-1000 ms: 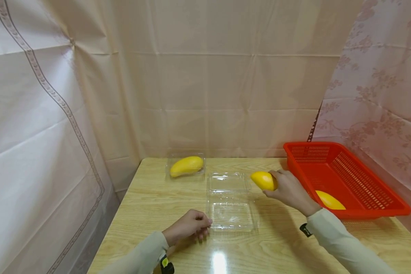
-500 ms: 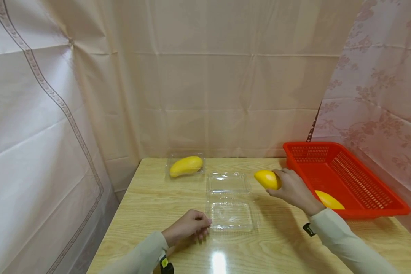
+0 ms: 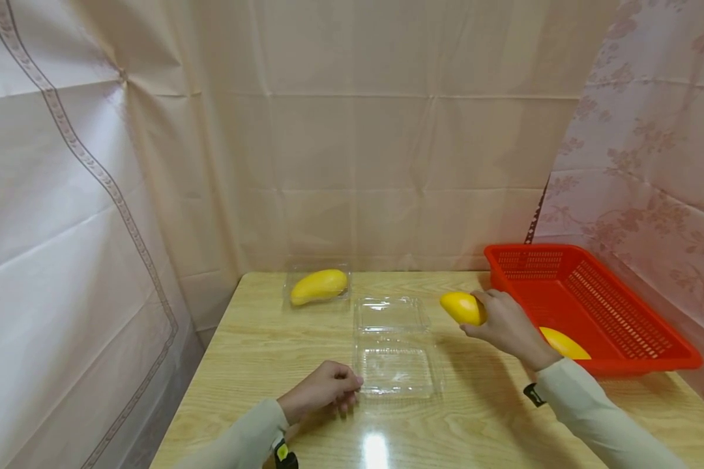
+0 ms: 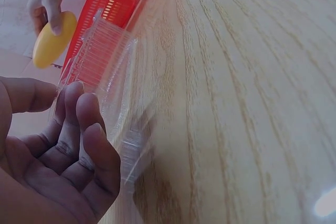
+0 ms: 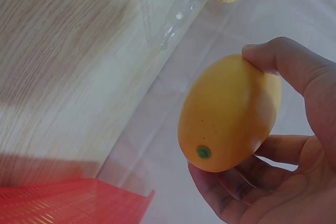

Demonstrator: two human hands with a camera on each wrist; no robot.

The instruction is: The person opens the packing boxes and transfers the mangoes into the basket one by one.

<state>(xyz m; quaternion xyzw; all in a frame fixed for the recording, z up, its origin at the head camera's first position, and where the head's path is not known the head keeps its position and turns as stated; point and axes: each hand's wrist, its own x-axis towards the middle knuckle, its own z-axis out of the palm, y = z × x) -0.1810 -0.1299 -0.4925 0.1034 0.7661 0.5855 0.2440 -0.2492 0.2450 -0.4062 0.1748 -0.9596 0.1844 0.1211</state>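
My right hand (image 3: 507, 327) grips a yellow mango (image 3: 462, 307) above the table, between the clear box and the red basket. A green stem spot shows on the mango (image 5: 228, 114) in the right wrist view. At the table's middle lies a clear plastic clamshell box (image 3: 396, 371), its lid folded back flat away from me. My left hand (image 3: 322, 389) pinches the near left edge of this box between thumb and forefinger. In the left wrist view the other fingers of the left hand (image 4: 63, 156) curl loosely beside the box wall.
A red plastic basket (image 3: 598, 365) stands at the right with another yellow mango (image 3: 565, 344) in it. At the back left, a clear box (image 3: 291, 277) contains a yellow mango (image 3: 319, 286). Cloth curtains (image 3: 352, 143) hang behind and beside the wooden table (image 3: 240, 352).
My right hand has moved slightly to the right, towards the basket, with the mango in its grip. The left hand has stayed at the box edge.
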